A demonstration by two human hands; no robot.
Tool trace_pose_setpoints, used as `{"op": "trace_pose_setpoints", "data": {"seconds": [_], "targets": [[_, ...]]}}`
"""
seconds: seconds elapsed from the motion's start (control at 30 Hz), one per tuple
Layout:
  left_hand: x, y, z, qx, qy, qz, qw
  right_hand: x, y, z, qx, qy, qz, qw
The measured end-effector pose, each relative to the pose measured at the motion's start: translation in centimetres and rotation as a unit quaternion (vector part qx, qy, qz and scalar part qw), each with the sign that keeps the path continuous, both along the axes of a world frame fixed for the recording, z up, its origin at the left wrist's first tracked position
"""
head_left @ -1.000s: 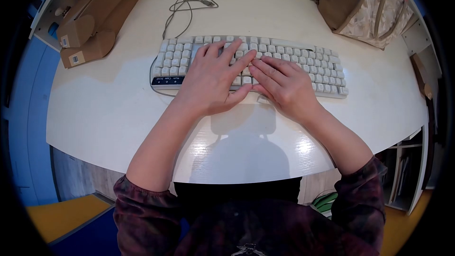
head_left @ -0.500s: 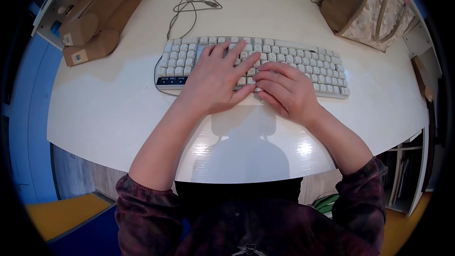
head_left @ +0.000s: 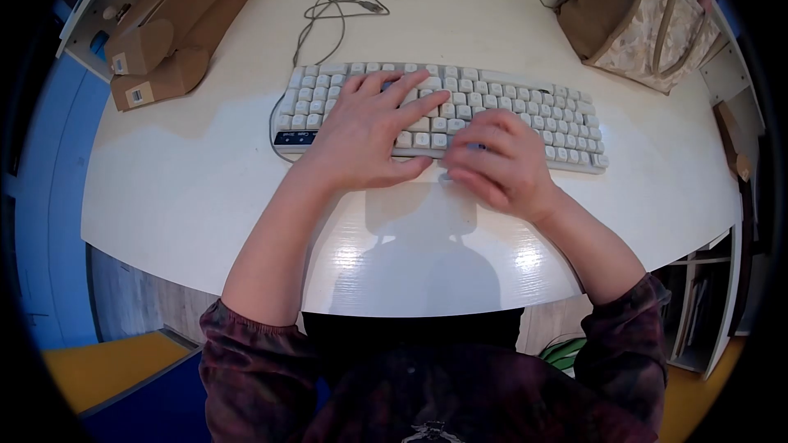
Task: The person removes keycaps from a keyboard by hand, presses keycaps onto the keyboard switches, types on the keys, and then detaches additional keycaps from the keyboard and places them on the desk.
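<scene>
A pale keyboard (head_left: 566, 119) lies on the white desk, its dark label strip at the left end facing me. My left hand (head_left: 365, 131) rests on its left-middle part, fingers spread over the keys and thumb at the front edge. Just to the right, my right hand (head_left: 502, 162) is at the keyboard's front edge, with its fingers curled and blurred by motion. Whether anything small is between those fingers cannot be made out. A grey cable (head_left: 341, 16) with a plug lies loosely coiled behind the keyboard.
Brown cardboard pieces (head_left: 176, 37) stand at the back left of the desk (head_left: 189, 197). At the back right is a brown and patterned bag (head_left: 648, 29). Open shelves (head_left: 698, 312) are below on the right, beside a green object (head_left: 563, 353).
My right hand has drawn away from my left hand, and its fingers have curled. My left thumb has shifted slightly toward me. The view has moved a little, so the keyboard appears farther right.
</scene>
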State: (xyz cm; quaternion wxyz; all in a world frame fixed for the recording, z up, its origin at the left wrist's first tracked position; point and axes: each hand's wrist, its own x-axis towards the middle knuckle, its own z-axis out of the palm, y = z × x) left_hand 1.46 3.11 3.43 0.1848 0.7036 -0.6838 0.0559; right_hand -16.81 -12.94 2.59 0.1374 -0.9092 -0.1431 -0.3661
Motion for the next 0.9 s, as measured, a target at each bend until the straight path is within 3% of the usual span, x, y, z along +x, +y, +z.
{"op": "trace_pose_setpoints", "data": {"seconds": [0.27,0.47,0.67,0.9], "targets": [[0.0,0.1,-0.3,-0.019,0.012,0.002,1.000,0.9,1.2,0.1,0.078,0.070,-0.138,0.985],[0.1,0.0,-0.6,-0.033,-0.001,0.002,0.999,1.5,1.1,1.2,0.009,0.105,-0.138,0.985],[0.0,0.1,-0.6,-0.035,0.003,0.004,0.999,1.7,1.4,-0.1,-0.105,0.019,-0.136,0.985],[0.1,0.0,-0.6,-0.031,0.005,0.001,1.000,2.3,1.1,-0.3,-0.019,0.008,-0.115,0.993]]}}
